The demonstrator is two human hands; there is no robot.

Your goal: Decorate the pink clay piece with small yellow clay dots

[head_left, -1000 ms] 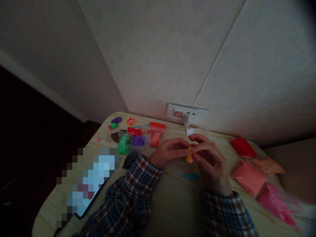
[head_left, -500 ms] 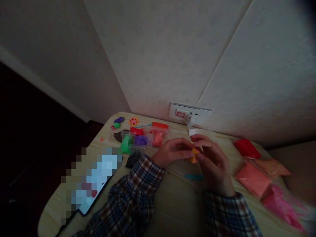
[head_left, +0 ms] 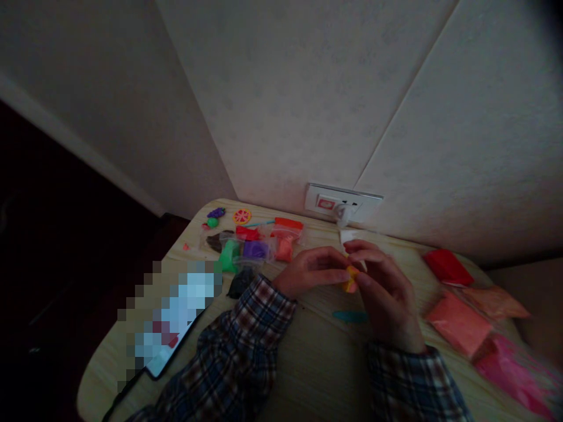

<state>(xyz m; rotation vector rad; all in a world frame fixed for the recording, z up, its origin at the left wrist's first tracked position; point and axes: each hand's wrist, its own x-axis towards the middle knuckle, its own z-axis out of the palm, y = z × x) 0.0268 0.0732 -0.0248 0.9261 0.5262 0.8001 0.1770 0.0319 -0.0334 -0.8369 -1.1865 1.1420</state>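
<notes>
Between my two hands is a small piece of yellow and pink modelling clay [head_left: 350, 281], held above the table. My left hand [head_left: 314, 271] pinches it from the left with thumb and fingers. From the other side my right hand [head_left: 389, 287] closes on it, thumb against the clay and the other fingers curled over. Part of the piece is hidden behind the fingertips. A flat blue tool [head_left: 349, 316] lies on the table just below the hands. Behind the right fingers shows a white object [head_left: 347, 236], partly covered.
Bags of clay, among them green [head_left: 229, 255] and purple [head_left: 255, 250], lie at the back left near a round fruit-slice shape [head_left: 241, 217]. A tablet-like screen [head_left: 176, 340], partly blurred, is at the left. More packets, including a red one [head_left: 447, 267], lie right. A socket with plug [head_left: 343, 214] is behind.
The whole view has shifted slightly, so things appear a little further right. Both hands keep their hold on the clay, with barely any change in the fingers.
</notes>
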